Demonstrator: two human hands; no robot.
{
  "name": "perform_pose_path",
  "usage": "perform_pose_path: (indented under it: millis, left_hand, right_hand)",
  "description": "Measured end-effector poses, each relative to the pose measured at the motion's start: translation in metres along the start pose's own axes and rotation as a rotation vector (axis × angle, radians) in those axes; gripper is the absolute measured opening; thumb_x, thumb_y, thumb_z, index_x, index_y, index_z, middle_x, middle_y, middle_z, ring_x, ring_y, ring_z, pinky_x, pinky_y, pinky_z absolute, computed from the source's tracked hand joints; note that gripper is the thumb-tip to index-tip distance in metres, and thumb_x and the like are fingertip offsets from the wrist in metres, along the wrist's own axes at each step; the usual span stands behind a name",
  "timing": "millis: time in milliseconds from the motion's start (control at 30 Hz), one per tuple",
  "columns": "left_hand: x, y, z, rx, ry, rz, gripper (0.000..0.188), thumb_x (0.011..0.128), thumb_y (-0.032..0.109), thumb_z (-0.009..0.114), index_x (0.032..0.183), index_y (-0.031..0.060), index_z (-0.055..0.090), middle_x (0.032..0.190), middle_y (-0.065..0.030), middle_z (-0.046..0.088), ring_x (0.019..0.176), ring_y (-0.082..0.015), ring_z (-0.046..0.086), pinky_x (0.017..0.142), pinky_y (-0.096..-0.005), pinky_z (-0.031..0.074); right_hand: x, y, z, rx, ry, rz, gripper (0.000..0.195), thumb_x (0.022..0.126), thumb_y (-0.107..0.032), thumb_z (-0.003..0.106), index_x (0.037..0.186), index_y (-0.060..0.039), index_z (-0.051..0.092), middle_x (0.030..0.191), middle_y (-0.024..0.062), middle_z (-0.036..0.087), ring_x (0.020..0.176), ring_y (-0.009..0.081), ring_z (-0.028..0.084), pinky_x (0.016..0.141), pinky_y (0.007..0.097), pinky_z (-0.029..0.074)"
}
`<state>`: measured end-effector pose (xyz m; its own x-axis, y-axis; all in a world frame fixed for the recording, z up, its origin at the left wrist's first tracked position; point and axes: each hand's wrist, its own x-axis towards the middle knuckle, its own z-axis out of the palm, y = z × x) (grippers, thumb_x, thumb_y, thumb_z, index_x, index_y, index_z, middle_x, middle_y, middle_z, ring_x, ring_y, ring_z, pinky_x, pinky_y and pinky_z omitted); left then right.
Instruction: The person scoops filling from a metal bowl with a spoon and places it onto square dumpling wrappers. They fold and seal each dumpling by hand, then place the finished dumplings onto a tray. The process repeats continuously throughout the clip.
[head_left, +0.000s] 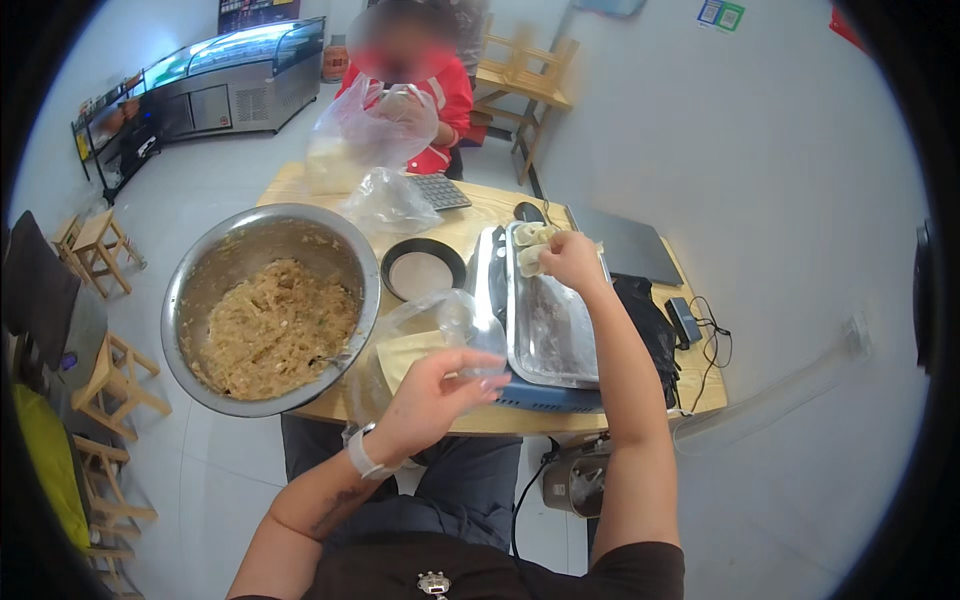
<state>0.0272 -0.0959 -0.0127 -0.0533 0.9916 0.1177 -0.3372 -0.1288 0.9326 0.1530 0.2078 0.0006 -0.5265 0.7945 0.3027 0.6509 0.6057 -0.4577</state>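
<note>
My right hand (571, 259) is at the far end of a metal tray (555, 330), its fingers on a folded dumpling (531, 260); whether it grips the dumpling I cannot tell. Another dumpling (531, 233) lies just beyond. My left hand (442, 394) hovers with fingers apart and nothing in it, over the near edge of yellowish square wrappers (405, 356) in a clear plastic bag. To the left, a large steel bowl (176, 322) holds minced filling (277, 330) with a utensil handle in it. A round black dish (425, 271) with pale contents sits between bowl and tray.
Across the wooden table (487, 196) a person in a red jacket (454, 97) holds a plastic bag (375, 127). A crumpled bag (390, 201) and a calculator-like keypad (441, 192) lie there. Right of the tray are a closed laptop (626, 244), a black bag (646, 322) and an adapter (683, 321) with cable.
</note>
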Motion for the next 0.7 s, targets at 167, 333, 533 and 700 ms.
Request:
perform_pose_path:
  millis: [167,333,533,700]
  left_hand:
    - [-0.051,-0.011,-0.03,-0.029,0.161,-0.04,0.019,0.094,0.003,0.056,0.111,-0.0034,0.06,0.112,-0.0135,0.064,0.102,-0.0229,0.066,0.087,-0.0314,0.055]
    - [-0.083,-0.017,-0.048,-0.109,0.294,0.0,0.013,0.096,0.004,0.055,0.105,-0.0013,0.062,0.101,-0.0084,0.067,0.095,-0.0165,0.066,0.086,-0.0303,0.055]
    - [-0.092,-0.022,-0.057,-0.086,0.342,0.064,0.013,0.095,0.004,0.055,0.105,-0.0013,0.062,0.101,-0.0076,0.066,0.092,-0.0142,0.065,0.086,-0.0299,0.055]
    - [-0.094,-0.035,-0.064,0.233,0.462,0.176,0.016,0.091,0.002,0.059,0.106,-0.0013,0.063,0.103,-0.0085,0.066,0.093,-0.0158,0.065,0.085,-0.0289,0.053]
  right_hand:
    - [0.023,0.016,0.026,0.022,0.123,0.129,0.017,0.068,-0.017,0.067,0.07,0.0003,0.066,0.074,0.021,0.066,0.073,0.0343,0.066,0.071,0.0409,0.052]
    - [0.027,0.005,0.037,-0.076,0.189,0.145,0.018,0.07,-0.015,0.066,0.071,0.0028,0.066,0.077,0.0243,0.066,0.078,0.0383,0.066,0.074,0.0433,0.052]
    - [0.023,-0.006,0.027,-0.159,0.099,0.164,0.034,0.075,-0.029,0.069,0.073,0.0038,0.066,0.077,0.0254,0.066,0.077,0.0405,0.065,0.074,0.0448,0.051]
    - [-0.025,-0.062,-0.001,0.007,0.355,-0.037,0.029,0.087,-0.027,0.066,0.081,0.0013,0.067,0.074,0.0162,0.067,0.069,0.0325,0.065,0.065,0.0389,0.051]
